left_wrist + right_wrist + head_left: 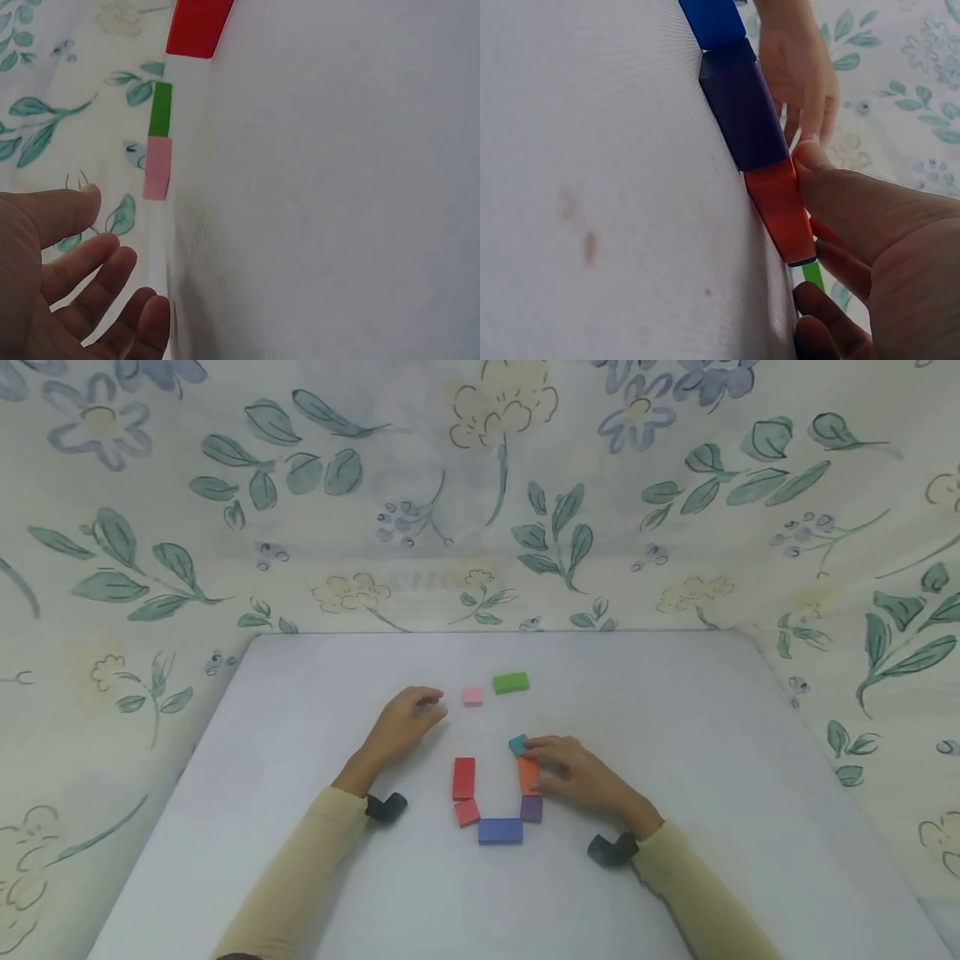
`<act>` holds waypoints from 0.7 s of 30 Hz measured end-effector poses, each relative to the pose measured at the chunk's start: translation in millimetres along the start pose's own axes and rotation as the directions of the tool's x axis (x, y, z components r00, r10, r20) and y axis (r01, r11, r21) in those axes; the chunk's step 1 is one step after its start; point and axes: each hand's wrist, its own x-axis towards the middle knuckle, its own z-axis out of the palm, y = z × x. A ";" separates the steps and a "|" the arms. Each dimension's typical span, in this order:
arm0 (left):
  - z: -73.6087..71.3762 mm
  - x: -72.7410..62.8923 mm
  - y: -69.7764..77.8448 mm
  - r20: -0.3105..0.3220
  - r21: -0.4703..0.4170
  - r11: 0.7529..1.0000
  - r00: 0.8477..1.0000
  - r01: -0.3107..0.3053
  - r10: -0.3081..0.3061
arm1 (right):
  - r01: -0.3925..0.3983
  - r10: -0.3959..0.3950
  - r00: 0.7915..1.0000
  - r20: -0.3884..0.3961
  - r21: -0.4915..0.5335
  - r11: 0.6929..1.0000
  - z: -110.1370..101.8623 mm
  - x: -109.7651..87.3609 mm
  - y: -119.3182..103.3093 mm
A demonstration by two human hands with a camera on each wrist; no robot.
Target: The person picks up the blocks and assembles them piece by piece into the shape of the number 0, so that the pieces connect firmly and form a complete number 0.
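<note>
My right hand is at the orange block, its thumb against the block's side and its fingers curled round toward the far end. Its index fingertip meets the small teal block, which sits turned at that end. A purple block adjoins the orange one on the near side. My left hand hovers with relaxed, parted fingers and holds nothing. Just right of its fingertips is a small pink block. A green block lies beyond it.
A blue block forms the near side of a U-shaped row. Up its left side run a small red block and a longer red block. All lie on a white table, with a floral cloth behind.
</note>
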 end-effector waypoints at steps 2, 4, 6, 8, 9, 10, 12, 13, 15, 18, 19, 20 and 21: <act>-0.3 9.4 1.9 0.011 0.007 1.000 1.000 -0.009 0.009 | -0.001 0.001 1.000 -0.002 -0.006 1.000 0.0 0.0 0.7; 0.3 17.6 3.4 0.025 0.007 1.000 1.000 -0.013 0.013 | -0.002 0.002 1.000 -0.005 -0.008 1.000 0.2 -0.2 0.9; 1.8 24.9 4.7 0.047 0.013 1.000 0.999 -0.013 0.013 | -0.004 0.004 1.000 -0.007 -0.014 1.000 0.3 -0.3 0.8; 4.3 31.1 5.7 0.075 0.013 1.000 0.997 -0.003 0.002 | -0.003 0.002 1.000 -0.007 -0.014 1.000 0.0 -0.2 0.4; 5.7 33.9 6.2 0.084 0.016 1.000 0.996 0.003 -0.004 | -0.002 0.002 1.000 -0.007 -0.011 1.000 -0.2 0.0 -0.1; 6.7 36.3 6.6 0.093 0.020 1.000 0.996 0.003 -0.005 | -0.002 0.002 1.000 -0.004 -0.009 1.000 -0.5 0.2 -0.6; 8.6 40.1 7.6 0.101 0.031 1.000 0.995 0.004 -0.007 | 0.003 -0.003 1.000 0.000 -0.006 1.000 -1.1 0.7 -1.8; 9.5 41.7 8.2 0.103 0.033 0.999 0.995 0.005 -0.008 | 0.004 -0.004 1.000 0.003 -0.003 1.000 -1.4 0.9 -2.4; 10.8 44.1 9.3 0.108 0.043 0.999 0.994 0.002 -0.007 | -0.001 0.001 1.000 0.009 -0.002 1.000 -1.8 1.1 -3.3; 13.2 46.9 10.6 0.136 0.053 0.999 0.991 0.001 -0.008 | -0.014 0.014 1.000 0.012 -0.005 1.000 -1.8 1.0 -3.5; 13.9 47.5 10.9 0.145 0.056 0.998 0.989 0.000 -0.008 | -0.021 0.021 1.000 0.013 -0.006 1.000 -1.9 0.9 -3.3; 14.2 47.9 11.2 0.153 0.059 0.998 0.988 0.001 -0.010 | -0.022 0.022 1.000 0.013 -0.007 1.000 -1.8 1.1 -3.2; 14.6 48.3 11.3 0.159 0.061 0.998 0.987 0.002 -0.011 | -0.023 0.023 1.000 0.014 -0.008 1.000 -1.7 1.3 -3.0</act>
